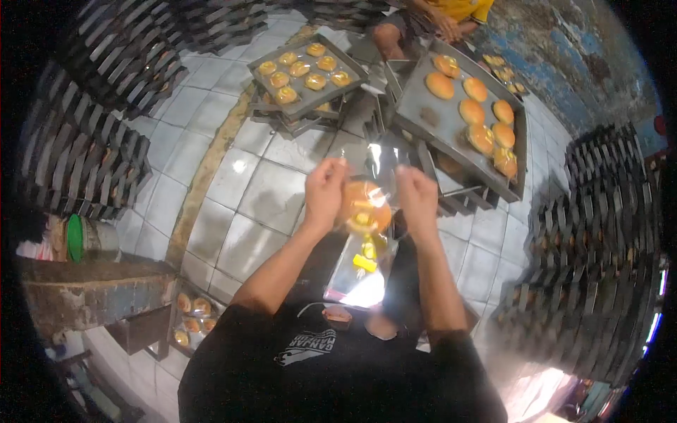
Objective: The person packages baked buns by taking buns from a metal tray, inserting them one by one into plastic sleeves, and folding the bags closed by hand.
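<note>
Between my two raised hands hangs a clear plastic bag [381, 158] with a round golden bun [367, 201] in it. My left hand [326, 194] pinches one upper corner of the bag. The opposite corner is pinched by my right hand [417, 197], whose fingertips are slightly blurred. Below the bun, over my lap, lie shiny clear bags with yellow print [365, 263]; glare hides part of them. Ahead and to the right, a dark metal tray [441, 109] carries several buns, some of them in bags.
A second tray [257, 79] of bagged buns sits on stacked trays at the front left. Tall stacks of dark trays [84, 151] [585, 261] line both sides. A person in a yellow shirt [474, 10] sits at the back. More bagged buns [192, 317] lie at lower left.
</note>
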The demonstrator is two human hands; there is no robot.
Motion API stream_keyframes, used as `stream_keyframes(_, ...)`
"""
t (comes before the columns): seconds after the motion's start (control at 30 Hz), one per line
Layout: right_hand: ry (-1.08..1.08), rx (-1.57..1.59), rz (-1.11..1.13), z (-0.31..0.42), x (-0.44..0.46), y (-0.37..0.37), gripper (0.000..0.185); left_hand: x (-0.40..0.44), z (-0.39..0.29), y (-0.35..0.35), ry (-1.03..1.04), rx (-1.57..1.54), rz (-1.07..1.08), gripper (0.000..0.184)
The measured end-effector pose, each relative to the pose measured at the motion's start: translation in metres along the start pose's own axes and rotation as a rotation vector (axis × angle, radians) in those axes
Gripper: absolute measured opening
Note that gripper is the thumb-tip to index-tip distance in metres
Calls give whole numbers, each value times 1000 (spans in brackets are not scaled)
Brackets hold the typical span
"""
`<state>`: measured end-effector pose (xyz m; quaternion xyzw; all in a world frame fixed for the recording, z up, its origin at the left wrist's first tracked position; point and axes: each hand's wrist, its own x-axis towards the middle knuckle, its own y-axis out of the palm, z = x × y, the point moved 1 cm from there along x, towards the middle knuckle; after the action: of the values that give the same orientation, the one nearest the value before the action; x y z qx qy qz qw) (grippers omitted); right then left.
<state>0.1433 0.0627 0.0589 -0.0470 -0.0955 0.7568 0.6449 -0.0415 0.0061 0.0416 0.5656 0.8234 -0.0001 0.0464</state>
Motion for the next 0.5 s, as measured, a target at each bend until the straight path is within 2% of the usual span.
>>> stream_keyframes(0.03,163,53,24,8,4,-6,37,2,3,-3,117,49,-86,22)
stream_keyframes(0.07,164,54,27,5,1,-6,37,5,6,-9,239,96,-185,22)
stream_keyframes(0.1,192,29,52,1,-7,-5,34,-2,20,-18,359,209,-161,22)
stream_keyframes(0.13,236,3,78,-7,-23,-6,31,-15,36,-27,338,212,-168,22)
stream_keyframes(0.2,327,69,140,-53,-55,-9,30,-35,66,-39,299,254,-17,19)
stream_keyframes(0.23,409,75,187,-82,-73,-7,30,-41,106,-41,82,126,-8,15)
stream_keyframes(0.27,494,84,231,-102,-86,-3,29,-40,100,-40,76,130,-8,15)
stream_keyframes(0.3,504,90,232,-100,-88,2,29,-38,88,-38,-123,-57,22,14)
stream_keyframes(0.33,543,277,159,-90,-92,7,30,-34,82,-35,-327,-243,53,13)
stream_keyframes(0.37,585,463,74,-76,-99,9,30,-22,92,-30,-275,-346,93,14)
stream_keyframes(0.4,522,633,32,-57,-92,8,31,-13,90,-24,-277,-342,107,14)
stream_keyframes(0.47,256,533,-53,-36,-72,-13,26,10,74,-3,-216,-816,349,31)
stream_keyframes(0.5,197,195,-129,-26,-56,-35,25,13,54,11,-218,-814,372,31)
